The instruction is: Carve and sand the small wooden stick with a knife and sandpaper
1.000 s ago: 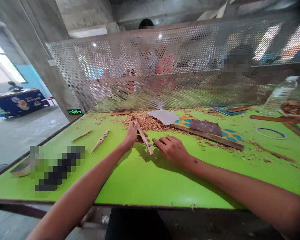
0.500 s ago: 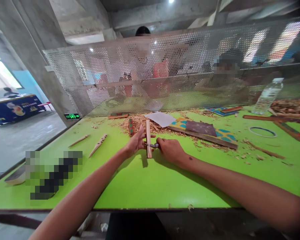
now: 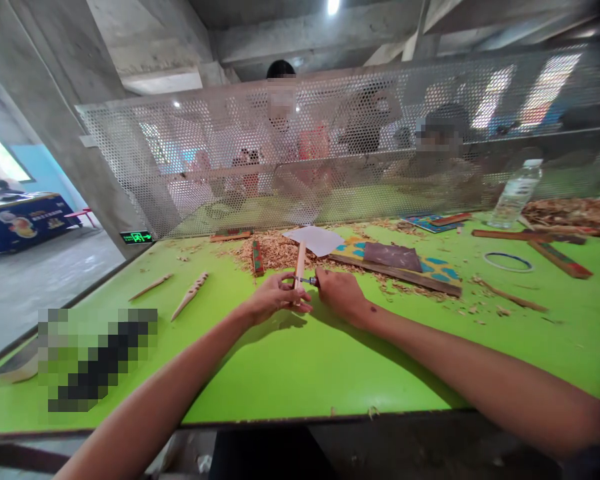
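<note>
The pale wooden strip (image 3: 299,267) stands nearly upright above the green table (image 3: 240,393), its lower end inside your left hand (image 3: 275,295). That hand is mostly closed, with the fingers curled around the strip's lower part and pointing to the right. Your right hand (image 3: 340,293) sits just beside it, curled shut around a small carving knife (image 3: 307,281). The knife's handle is mostly hidden in your grip, and its short metal blade reaches left to the strip's edge.

Pale wood shavings (image 3: 275,253) lie in a heap just beyond your hands. A painted wooden stick (image 3: 258,259) rests among them, and a sheet of white paper (image 3: 314,240) lies at their far edge. To the right, a dark sheet of sandpaper (image 3: 386,256) sits on a painted board (image 3: 430,272). To the left lie two carved wooden sticks (image 3: 190,295). Far right stand a plastic water bottle (image 3: 517,193) and a thin ring (image 3: 508,262). Beyond the table, people sit behind a perforated metal screen (image 3: 330,133).
</note>
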`<state>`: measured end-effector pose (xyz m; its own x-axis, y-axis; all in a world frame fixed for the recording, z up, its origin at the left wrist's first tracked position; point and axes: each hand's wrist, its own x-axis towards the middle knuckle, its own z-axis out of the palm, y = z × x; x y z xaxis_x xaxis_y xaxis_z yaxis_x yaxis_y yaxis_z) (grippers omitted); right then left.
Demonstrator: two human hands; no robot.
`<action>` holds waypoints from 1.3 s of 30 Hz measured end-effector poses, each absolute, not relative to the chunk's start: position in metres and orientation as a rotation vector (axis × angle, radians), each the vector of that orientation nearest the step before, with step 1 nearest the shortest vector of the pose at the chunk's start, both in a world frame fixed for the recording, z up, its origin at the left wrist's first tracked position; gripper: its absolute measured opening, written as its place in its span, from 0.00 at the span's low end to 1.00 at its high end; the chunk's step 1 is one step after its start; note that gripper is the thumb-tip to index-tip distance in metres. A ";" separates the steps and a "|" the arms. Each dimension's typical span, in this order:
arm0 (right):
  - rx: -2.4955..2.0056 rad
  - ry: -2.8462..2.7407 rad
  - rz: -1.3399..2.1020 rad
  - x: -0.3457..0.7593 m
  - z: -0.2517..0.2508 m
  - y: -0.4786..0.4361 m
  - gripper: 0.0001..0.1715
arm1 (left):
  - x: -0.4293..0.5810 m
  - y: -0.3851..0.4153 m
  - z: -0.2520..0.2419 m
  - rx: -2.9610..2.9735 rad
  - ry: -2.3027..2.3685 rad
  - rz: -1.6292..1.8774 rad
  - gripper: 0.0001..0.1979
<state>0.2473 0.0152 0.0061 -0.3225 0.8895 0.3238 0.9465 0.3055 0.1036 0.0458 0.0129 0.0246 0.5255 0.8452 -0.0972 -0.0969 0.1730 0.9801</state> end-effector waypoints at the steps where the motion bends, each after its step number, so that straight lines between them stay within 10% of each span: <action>1: -1.702 -2.347 -0.407 0.248 0.006 0.017 0.18 | 0.046 0.013 0.025 1.213 0.767 0.766 0.28; 39: -1.828 -2.235 -0.349 0.253 0.016 0.025 0.22 | 0.064 -0.001 0.009 1.280 0.784 0.751 0.18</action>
